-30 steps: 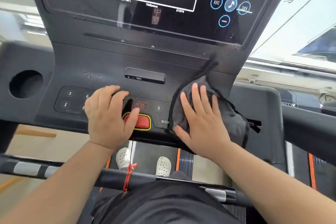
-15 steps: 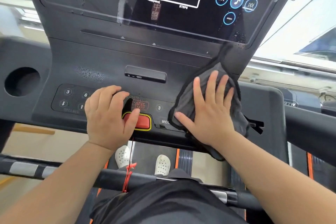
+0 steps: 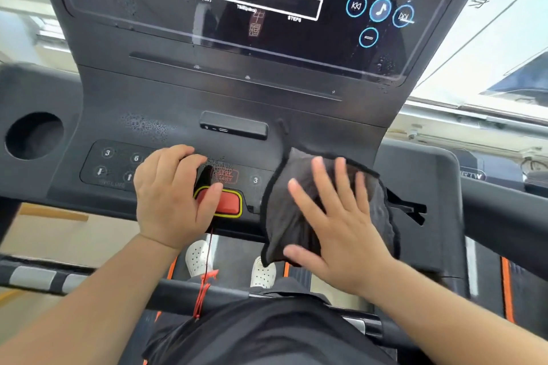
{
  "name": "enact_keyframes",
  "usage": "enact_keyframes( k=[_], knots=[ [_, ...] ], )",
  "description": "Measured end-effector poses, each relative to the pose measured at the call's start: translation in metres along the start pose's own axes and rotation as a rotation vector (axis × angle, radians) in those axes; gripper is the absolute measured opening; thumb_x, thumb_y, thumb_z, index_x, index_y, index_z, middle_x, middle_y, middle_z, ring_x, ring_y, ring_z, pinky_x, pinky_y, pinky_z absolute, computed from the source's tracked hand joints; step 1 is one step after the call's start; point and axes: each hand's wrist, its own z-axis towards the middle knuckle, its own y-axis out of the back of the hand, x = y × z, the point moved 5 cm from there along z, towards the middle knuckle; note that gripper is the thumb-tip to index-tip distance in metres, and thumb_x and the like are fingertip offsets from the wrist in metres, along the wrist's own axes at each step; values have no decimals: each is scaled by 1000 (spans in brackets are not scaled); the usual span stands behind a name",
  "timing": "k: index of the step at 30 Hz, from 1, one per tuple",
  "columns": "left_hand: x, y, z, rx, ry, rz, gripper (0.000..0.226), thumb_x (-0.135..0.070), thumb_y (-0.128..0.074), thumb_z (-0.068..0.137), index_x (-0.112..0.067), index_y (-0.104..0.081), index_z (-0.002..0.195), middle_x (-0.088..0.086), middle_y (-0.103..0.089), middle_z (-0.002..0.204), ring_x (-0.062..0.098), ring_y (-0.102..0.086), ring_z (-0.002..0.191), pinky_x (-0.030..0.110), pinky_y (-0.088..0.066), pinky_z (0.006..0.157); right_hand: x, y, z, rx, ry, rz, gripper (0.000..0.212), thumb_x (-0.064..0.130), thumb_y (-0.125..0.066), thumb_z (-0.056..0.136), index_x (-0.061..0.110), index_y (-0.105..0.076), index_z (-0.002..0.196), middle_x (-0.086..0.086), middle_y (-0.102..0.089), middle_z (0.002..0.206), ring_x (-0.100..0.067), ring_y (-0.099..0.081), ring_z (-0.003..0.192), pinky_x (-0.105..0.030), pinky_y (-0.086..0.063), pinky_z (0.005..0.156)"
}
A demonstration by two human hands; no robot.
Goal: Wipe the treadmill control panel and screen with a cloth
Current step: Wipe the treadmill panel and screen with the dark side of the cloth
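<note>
On the right side of the treadmill's control panel (image 3: pixel 178 115), the right hand (image 3: pixel 341 234) is lying flat with its fingers spread, pressing a dark grey cloth (image 3: pixel 284 216) against the surface rather than gripping it. That cloth is draping from beside the round "3" button (image 3: pixel 255 179) down over the panel's lower edge, its bottom corner hanging free above the belt (image 3: pixel 237 255). To the left, the left hand (image 3: pixel 172 195) is resting on the panel with its fingers curled loosely, grasping nothing; its thumb is lying against the red stop button (image 3: pixel 226 201), which is sitting inside a yellow outline. A red cord (image 3: pixel 204 284) is hanging from beneath that button down past the black handlebar (image 3: pixel 118 287). Droplets are clinging to the panel just above the left keypad (image 3: pixel 109 163) and to the lower right corner of the screen (image 3: pixel 267 24), which is standing well above both hands and is untouched by the cloth. Blue circular icons (image 3: pixel 380 9) are glowing at the screen's right side. A round cup holder (image 3: pixel 34 136) is sitting at the far left. Two white perforated shoes (image 3: pixel 198 258) are showing on the belt between the forearms.
</note>
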Motion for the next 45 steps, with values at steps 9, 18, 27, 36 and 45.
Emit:
enact_keyframes(
  k=[9, 18, 27, 36, 45],
  knots=[
    [0, 1, -1, 2, 0, -16, 59, -54, -35, 98, -4, -67, 105, 18, -65, 116, 42, -59, 109, 52, -40, 96, -10, -11, 47, 59, -341, -59, 95, 84, -25, 91, 28, -7, 165, -24, 10, 170, -52, 12, 154, -76, -1, 117],
    [-2, 2, -1, 4, 6, -28, 62, -54, -32, 99, -4, -66, 106, 19, -65, 117, 43, -59, 109, 51, -39, 95, 24, -9, 67, 125, 153, -110, 97, 77, -29, 95, 13, -5, 164, -10, -2, 174, -30, 5, 160, -59, -3, 128],
    [-1, 2, -2, -25, -15, -36, 58, -52, -34, 98, -5, -65, 106, 19, -65, 117, 43, -59, 109, 51, -40, 94, -2, 5, -7, -142, 312, -95, 75, 66, -43, 99, 22, -36, 159, -7, -29, 168, -35, -19, 158, -68, -12, 124],
    [-3, 5, -3, -28, -10, -43, 53, -45, -34, 99, -4, -66, 107, 20, -66, 116, 44, -60, 108, 49, -38, 96, -10, -11, 37, 88, -259, -91, 111, 89, -15, 87, 10, -6, 164, -33, 6, 167, -51, 11, 155, -69, 1, 123],
    [-2, 5, -1, 8, 3, -52, 59, -50, -30, 99, -4, -66, 107, 18, -65, 118, 41, -57, 110, 46, -36, 96, 3, -12, 45, 188, 430, -211, 98, 80, -34, 93, 19, -11, 165, -8, -5, 173, -30, -2, 160, -57, -5, 128]
  ],
)
